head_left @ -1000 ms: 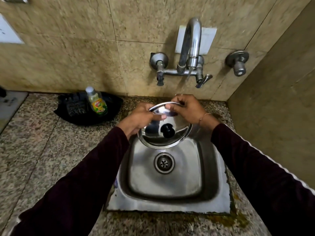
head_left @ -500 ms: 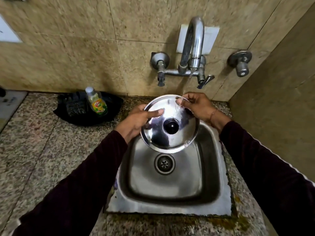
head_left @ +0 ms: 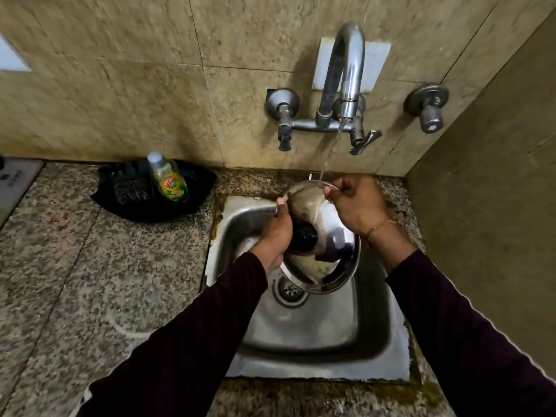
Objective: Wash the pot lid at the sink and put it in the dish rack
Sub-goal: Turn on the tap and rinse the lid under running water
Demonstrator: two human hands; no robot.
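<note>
from the head camera i see the pot lid (head_left: 328, 260) tilted over the sink (head_left: 316, 326), under a thin stream from the tap (head_left: 346, 79). my left hand (head_left: 275, 233) grips its left edge beside the black knob (head_left: 305, 236). my right hand (head_left: 358, 206) pinches the top rim. a soap bottle (head_left: 168, 180) stands on the counter (head_left: 90, 281).

steel pot lid (head_left: 337, 236), tilted over sink (head_left: 316, 350)

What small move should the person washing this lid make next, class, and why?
Probably turn the pot lid a little under the stream. Water strikes only its top rim, by the right hand; the left hand holds the other edge beside the knob.
</note>
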